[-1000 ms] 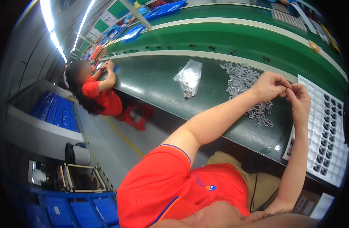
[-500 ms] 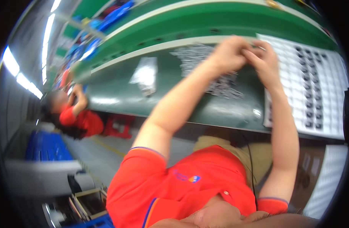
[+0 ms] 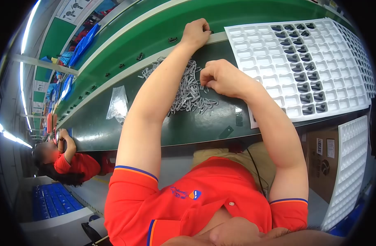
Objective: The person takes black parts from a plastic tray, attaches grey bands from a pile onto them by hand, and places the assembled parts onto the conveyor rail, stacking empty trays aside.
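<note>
My left hand (image 3: 197,33) is over the green belt, its fingers curled around the end of a small black part (image 3: 211,32), mostly hidden by the fingertips. My right hand (image 3: 225,78) is at the right edge of a pile of small grey loop-shaped pieces (image 3: 188,96). Thumb and forefinger are pinched together there on a grey loop piece (image 3: 204,88), only partly showing. Right of it lies a white moulded tray (image 3: 270,82) with black parts (image 3: 304,86) standing in several of its pockets.
More black parts (image 3: 139,56) sit spaced along the green belt (image 3: 155,45). A clear plastic bag (image 3: 118,103) lies on the dark green table (image 3: 163,133). Below right are a cardboard box (image 3: 322,166) and another white tray (image 3: 345,172). A co-worker (image 3: 73,162) in red sits at the far left.
My hands were together above the grey pile and have parted. The left moved up and left to the belt; the right came down to the pile. The camera view has shifted.
</note>
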Demonstrator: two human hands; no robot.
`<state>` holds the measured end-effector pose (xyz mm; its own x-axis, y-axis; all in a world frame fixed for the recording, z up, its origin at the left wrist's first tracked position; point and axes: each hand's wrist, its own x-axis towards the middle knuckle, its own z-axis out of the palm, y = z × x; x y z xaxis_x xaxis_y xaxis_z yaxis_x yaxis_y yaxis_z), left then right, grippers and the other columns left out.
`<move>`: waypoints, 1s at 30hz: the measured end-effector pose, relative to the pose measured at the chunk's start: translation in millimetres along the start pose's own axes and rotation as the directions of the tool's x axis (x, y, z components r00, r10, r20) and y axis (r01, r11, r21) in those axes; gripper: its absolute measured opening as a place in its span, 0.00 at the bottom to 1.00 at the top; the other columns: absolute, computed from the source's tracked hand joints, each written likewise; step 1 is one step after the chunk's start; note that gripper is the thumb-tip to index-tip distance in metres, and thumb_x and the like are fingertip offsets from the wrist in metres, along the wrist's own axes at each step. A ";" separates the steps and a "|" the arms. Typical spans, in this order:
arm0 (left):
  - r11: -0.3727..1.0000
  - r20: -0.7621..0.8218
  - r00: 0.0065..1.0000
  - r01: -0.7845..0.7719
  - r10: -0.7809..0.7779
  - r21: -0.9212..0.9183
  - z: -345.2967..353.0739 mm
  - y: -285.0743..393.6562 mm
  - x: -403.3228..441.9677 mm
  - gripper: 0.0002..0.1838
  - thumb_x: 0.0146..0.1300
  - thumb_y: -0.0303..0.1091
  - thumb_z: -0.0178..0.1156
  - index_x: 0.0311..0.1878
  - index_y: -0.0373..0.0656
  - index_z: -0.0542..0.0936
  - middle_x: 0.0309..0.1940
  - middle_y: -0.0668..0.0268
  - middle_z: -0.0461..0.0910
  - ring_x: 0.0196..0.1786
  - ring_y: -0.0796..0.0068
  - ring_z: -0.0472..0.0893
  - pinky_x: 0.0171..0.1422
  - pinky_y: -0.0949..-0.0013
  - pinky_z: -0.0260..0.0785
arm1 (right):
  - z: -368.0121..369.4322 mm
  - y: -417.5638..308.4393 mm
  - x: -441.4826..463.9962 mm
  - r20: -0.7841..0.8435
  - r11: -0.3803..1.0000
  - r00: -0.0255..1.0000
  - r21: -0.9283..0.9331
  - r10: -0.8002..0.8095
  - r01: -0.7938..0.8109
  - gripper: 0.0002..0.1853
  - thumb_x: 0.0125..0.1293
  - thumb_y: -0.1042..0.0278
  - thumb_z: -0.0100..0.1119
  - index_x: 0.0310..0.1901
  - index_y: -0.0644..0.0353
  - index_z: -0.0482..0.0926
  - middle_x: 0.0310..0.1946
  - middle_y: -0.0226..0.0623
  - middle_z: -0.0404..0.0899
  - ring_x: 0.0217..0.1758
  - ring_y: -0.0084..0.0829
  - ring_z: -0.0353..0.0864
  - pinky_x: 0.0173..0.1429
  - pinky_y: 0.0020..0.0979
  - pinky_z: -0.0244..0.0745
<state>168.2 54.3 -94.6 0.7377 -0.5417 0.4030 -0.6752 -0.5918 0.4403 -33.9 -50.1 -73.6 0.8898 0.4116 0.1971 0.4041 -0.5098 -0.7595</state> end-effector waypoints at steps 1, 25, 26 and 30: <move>0.999 0.012 1.000 0.006 -0.007 0.052 0.4 -0.7 1.7 0.12 0.51 0.34 0.71 0.36 0.39 0.83 0.31 0.61 0.85 0.36 0.65 0.84 0.45 0.64 0.77 | 0.5 0.2 0.1 -0.001 1.000 1.000 0.001 0.002 -0.002 0.07 0.55 0.78 0.63 0.37 0.61 0.85 0.36 0.45 0.83 0.43 0.45 0.83 0.48 0.39 0.78; 0.845 0.014 0.963 -0.229 0.269 -0.483 -47.7 162.2 -199.5 0.05 0.54 0.22 0.67 0.35 0.38 0.84 0.32 0.61 0.84 0.34 0.66 0.83 0.43 0.66 0.76 | -23.0 10.2 9.5 -0.067 0.966 0.994 -0.237 0.087 -0.101 0.06 0.58 0.75 0.64 0.37 0.64 0.83 0.37 0.48 0.85 0.43 0.46 0.85 0.49 0.40 0.79; 0.830 0.047 0.932 -0.297 0.360 -0.471 -40.7 166.4 -200.5 0.05 0.54 0.22 0.67 0.34 0.39 0.84 0.33 0.59 0.84 0.35 0.62 0.84 0.43 0.63 0.77 | -27.7 8.1 9.6 -0.042 0.967 0.993 -0.228 0.106 -0.113 0.07 0.58 0.75 0.64 0.39 0.64 0.84 0.36 0.47 0.86 0.42 0.43 0.85 0.49 0.38 0.79; 0.856 0.128 0.895 -0.354 0.426 -0.377 -15.7 189.5 -196.7 0.06 0.53 0.25 0.66 0.36 0.40 0.85 0.33 0.54 0.83 0.40 0.54 0.83 0.47 0.55 0.77 | -47.2 -1.0 7.2 -0.004 0.955 0.987 -0.252 0.161 -0.157 0.09 0.59 0.75 0.66 0.42 0.63 0.85 0.36 0.43 0.87 0.40 0.37 0.86 0.48 0.34 0.79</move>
<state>-104.8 58.0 -77.8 0.3728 -0.8139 0.4456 -0.8388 -0.0902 0.5369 -17.9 -82.3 -42.1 0.9440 0.3214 0.0746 0.3000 -0.7420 -0.5995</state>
